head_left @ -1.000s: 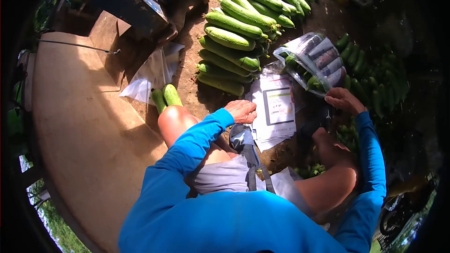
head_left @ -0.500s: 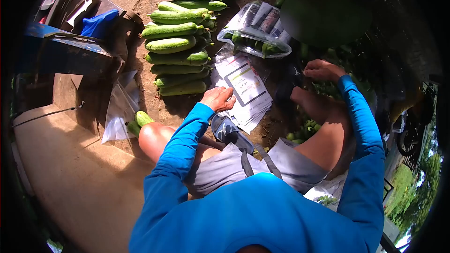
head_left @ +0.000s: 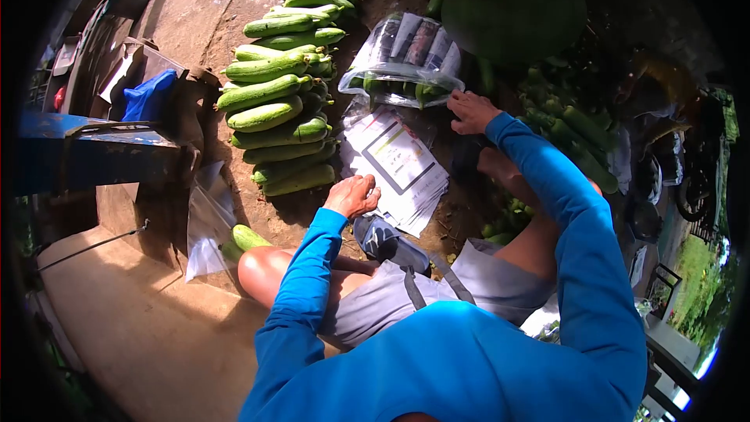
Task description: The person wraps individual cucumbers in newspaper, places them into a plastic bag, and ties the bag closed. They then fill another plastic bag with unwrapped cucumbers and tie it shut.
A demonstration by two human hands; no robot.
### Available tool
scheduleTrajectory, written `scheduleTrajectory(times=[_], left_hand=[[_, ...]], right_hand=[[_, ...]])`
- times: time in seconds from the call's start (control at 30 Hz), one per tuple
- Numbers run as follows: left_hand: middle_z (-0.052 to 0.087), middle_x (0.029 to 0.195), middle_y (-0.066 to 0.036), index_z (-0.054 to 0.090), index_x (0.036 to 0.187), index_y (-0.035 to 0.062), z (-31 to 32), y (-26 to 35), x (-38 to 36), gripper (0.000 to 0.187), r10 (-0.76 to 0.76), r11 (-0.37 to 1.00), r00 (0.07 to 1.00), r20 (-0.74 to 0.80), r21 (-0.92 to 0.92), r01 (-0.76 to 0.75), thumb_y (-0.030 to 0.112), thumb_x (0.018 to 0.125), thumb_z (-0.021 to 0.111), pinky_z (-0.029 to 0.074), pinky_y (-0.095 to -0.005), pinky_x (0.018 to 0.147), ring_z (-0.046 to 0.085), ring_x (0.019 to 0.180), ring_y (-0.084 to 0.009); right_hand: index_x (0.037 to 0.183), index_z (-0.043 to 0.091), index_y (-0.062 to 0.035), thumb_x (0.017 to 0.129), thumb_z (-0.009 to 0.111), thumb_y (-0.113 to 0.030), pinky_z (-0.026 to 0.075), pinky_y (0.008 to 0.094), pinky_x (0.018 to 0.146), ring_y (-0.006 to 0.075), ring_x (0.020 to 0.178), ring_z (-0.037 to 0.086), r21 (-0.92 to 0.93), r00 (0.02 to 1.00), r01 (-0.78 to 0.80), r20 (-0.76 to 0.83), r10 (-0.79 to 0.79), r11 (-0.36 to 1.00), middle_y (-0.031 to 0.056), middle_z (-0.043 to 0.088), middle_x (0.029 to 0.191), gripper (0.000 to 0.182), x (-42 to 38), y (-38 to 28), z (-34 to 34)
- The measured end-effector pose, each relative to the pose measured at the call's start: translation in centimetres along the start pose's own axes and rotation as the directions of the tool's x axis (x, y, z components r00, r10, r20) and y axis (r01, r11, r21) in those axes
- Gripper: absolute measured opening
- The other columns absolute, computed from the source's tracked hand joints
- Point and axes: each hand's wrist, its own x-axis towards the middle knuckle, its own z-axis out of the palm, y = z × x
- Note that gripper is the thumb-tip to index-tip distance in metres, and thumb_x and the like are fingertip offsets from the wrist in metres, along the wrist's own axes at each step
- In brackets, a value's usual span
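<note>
My left hand (head_left: 353, 196) is closed with its fingers curled in, at the lower left edge of a stack of printed paper sheets (head_left: 422, 180). Nothing shows in it. My right hand (head_left: 473, 112) reaches to the near right corner of a clear plastic bag (head_left: 367, 82), fingers stretched and slightly apart; whether they touch the plastic is hard to tell. Inside the bag lie several long bundles wrapped in newspaper (head_left: 423, 41), with green ends showing at the bag's mouth. A long pile of green gourds (head_left: 269, 116) lies left of the sheets.
Another gourd (head_left: 248, 237) lies by my left knee, beside a clear plastic sheet (head_left: 209, 223). More green vegetables (head_left: 574, 129) lie in shade on the right. A blue metal beam (head_left: 94, 141) and a blue cloth (head_left: 148, 96) are at the left. My sandal (head_left: 383, 241) is below the papers.
My right hand has moved left and slightly up, from beside my leg to the bag's corner. My left hand stays by the papers. The whole view has shifted a little.
</note>
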Motion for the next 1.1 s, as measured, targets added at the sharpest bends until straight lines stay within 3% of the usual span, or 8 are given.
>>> scheduleTrajectory(times=[0.13,0.23,0.53,0.77,0.83,0.93,1.07,1.1], left_hand=[[0.064,0.086,-0.019,0.057,0.094,0.0058,0.0,0.1,0.4,0.033,-0.031,0.999,0.999,0.018,0.007,0.031,0.037,0.087,0.049,0.048,-0.0483,0.075,0.061,0.086,-0.0382],[0.064,0.087,-0.019,0.057,0.094,0.0058,0.1,0.3,0.8,0.033,-0.047,0.999,0.997,0.055,0.004,0.047,0.037,0.087,0.049,0.049,-0.0483,0.075,0.062,0.085,-0.0382],[0.064,0.09,-0.019,0.058,0.098,0.0061,0.2,1.1,2.7,0.033,-0.076,0.997,0.989,0.13,0.01,0.075,0.036,0.088,0.049,0.049,-0.0484,0.077,0.061,0.087,-0.0386],[0.064,0.091,-0.019,0.058,0.098,0.0062,0.7,0.2,2.6,0.033,-0.045,0.999,0.993,0.107,-0.021,0.047,0.036,0.087,0.049,0.049,-0.0479,0.077,0.062,0.087,-0.0388],[0.064,0.091,-0.02,0.058,0.098,0.0062,0.8,0.0,2.5,0.033,-0.044,0.999,0.994,0.096,-0.024,0.046,0.036,0.087,0.049,0.049,-0.0477,0.078,0.062,0.088,-0.0388],[0.063,0.091,-0.021,0.058,0.099,0.0056,0.9,-0.4,2.0,0.031,-0.025,1.0,0.997,0.072,-0.014,0.026,0.034,0.089,0.05,0.048,-0.0469,0.077,0.06,0.088,-0.0388],[0.064,0.093,-0.021,0.058,0.1,0.0053,0.8,-0.8,1.7,0.034,-0.044,0.999,0.993,0.11,-0.006,0.045,0.036,0.088,0.05,0.048,-0.0472,0.078,0.061,0.09,-0.039],[0.064,0.093,-0.021,0.058,0.1,0.0053,0.8,-0.9,1.7,0.034,-0.041,0.999,0.994,0.104,-0.003,0.042,0.036,0.088,0.05,0.048,-0.0474,0.078,0.061,0.089,-0.0392]], right_hand=[[0.12,0.047,-0.0064,0.075,0.058,-0.029,0.04,0.0517,0.097,0.0377,0.127,0.036,-0.049,0.982,-0.012,-0.189,0.002,0.999,0.0134,0.036,0.14,0.052,4.6,-2.3,3.8],[0.13,0.044,-0.0077,0.071,0.06,-0.022,0.038,0.0539,0.099,0.0373,0.132,0.032,0.005,0.987,-0.072,-0.141,0.072,0.997,0.0114,0.031,0.146,0.063,6.5,-2.1,4.7],[0.146,0.025,-0.0121,0.074,0.064,-0.015,0.027,0.0525,0.108,0.032,0.142,0.016,-0.192,0.986,-0.084,-0.157,0.054,0.978,0.0079,0.022,0.152,0.082,5.6,-0.3,7.0],[0.147,0.024,-0.0128,0.076,0.062,-0.02,0.027,0.0515,0.109,0.0314,0.143,0.012,-0.353,0.98,-0.152,-0.175,0.094,0.923,0.006,0.016,0.155,0.08,6.0,-1.1,8.2],[0.146,0.022,-0.0101,0.069,0.07,-0.023,0.027,0.0503,0.11,0.0346,0.143,0.008,-0.182,0.982,-0.161,-0.125,0.139,0.97,0.0067,0.014,0.155,0.092,6.1,-1.3,7.5],[0.144,0.027,-0.0071,0.07,0.064,-0.027,0.029,0.0465,0.111,0.0361,0.142,0.011,0.018,0.984,-0.174,-0.041,0.174,0.985,0.0114,0.017,0.154,0.086,6.0,-1.4,6.8],[0.139,0.036,-0.0042,0.069,0.06,-0.022,0.036,0.0457,0.106,0.037,0.14,0.019,0.045,0.978,-0.144,-0.144,0.149,0.989,0.0135,0.02,0.152,0.076,4.9,-2.8,8.4],[0.135,0.04,-0.0045,0.069,0.061,-0.024,0.036,0.046,0.106,0.0377,0.137,0.024,0.179,0.971,-0.126,-0.177,0.158,0.976,0.0153,0.024,0.149,0.072,3.7,-3.6,8.6]])
